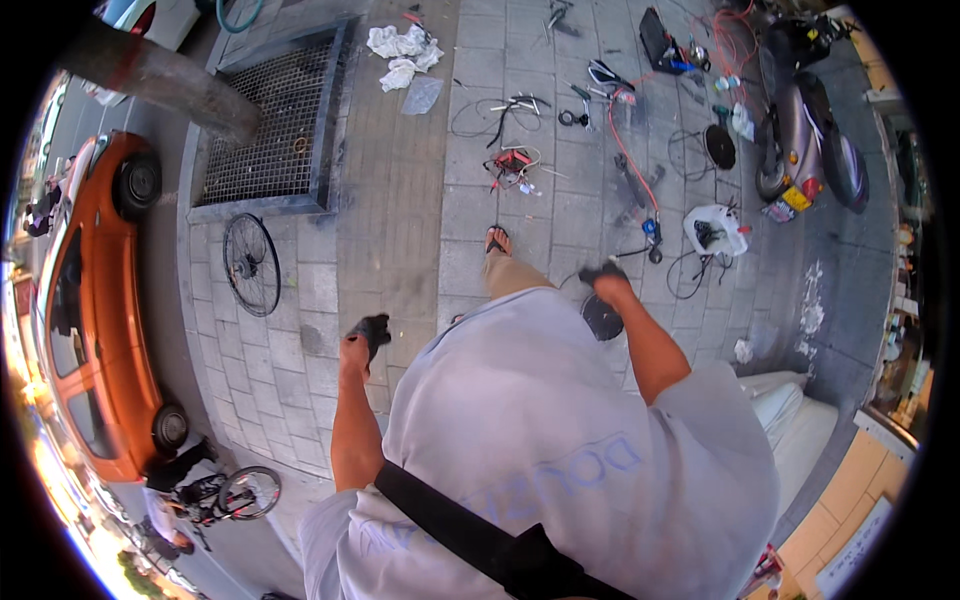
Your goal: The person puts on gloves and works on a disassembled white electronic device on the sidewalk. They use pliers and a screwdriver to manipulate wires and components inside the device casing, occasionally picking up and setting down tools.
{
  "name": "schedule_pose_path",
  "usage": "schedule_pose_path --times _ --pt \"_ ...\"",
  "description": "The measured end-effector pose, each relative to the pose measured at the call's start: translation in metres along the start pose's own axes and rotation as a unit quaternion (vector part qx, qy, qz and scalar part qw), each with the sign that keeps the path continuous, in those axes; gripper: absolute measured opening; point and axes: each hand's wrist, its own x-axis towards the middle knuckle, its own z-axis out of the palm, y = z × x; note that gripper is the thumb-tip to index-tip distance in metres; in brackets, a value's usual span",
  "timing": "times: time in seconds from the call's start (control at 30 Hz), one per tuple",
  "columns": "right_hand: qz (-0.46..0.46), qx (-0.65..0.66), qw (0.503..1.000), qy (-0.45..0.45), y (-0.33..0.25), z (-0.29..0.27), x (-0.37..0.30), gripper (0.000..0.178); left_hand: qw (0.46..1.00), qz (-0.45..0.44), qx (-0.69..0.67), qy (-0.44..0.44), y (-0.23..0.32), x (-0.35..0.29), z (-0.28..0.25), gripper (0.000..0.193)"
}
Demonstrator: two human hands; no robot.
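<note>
Fingers of the left hand (374, 334) look bent inside a dark glove, and I cannot tell if they pinch anything. Fingers of the right hand (603, 273) are dark and blurry, so I cannot tell if they are apart or together. On my screen, a round black thing (603, 319) shows just below the right hand, down on the paving stones (305, 370). One bike wheel (244, 267) is out to the left of the left hand, well apart from it. I see a foot in a sandal (498, 241) ahead, between both hands. A white plastic tub (728, 222) sits off to the right of the right hand.
</note>
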Motion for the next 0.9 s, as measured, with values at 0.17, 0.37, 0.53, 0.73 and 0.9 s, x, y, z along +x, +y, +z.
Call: schedule_pose_path --times 0.17,0.37,0.53,0.73,0.9 --pt "-0.243 0.139 0.96 -0.029 -0.217 -0.01 0.042 0.069 0.986 0.141 0.083 -0.033 0.184 -0.001 0.1 0.035" --pt "-0.522 0.271 0.808 0.049 -0.389 0.026 0.0 0.032 0.909 0.271 0.276 -0.155 0.32 -0.004 0.247 0.022" --pt "-0.407 0.475 0.769 -0.13 -0.431 0.01 0.015 0.076 0.869 0.359 0.307 -0.146 0.361 0.019 0.247 0.02" --pt "-0.247 0.559 0.781 -0.126 -0.52 0.015 0.045 0.051 0.767 0.43 0.399 -0.259 0.381 0.073 0.202 0.021" --pt "-0.105 0.541 0.804 -0.223 -0.599 -0.006 0.072 0.05 0.853 0.373 0.339 -0.134 0.408 0.12 0.158 0.012"
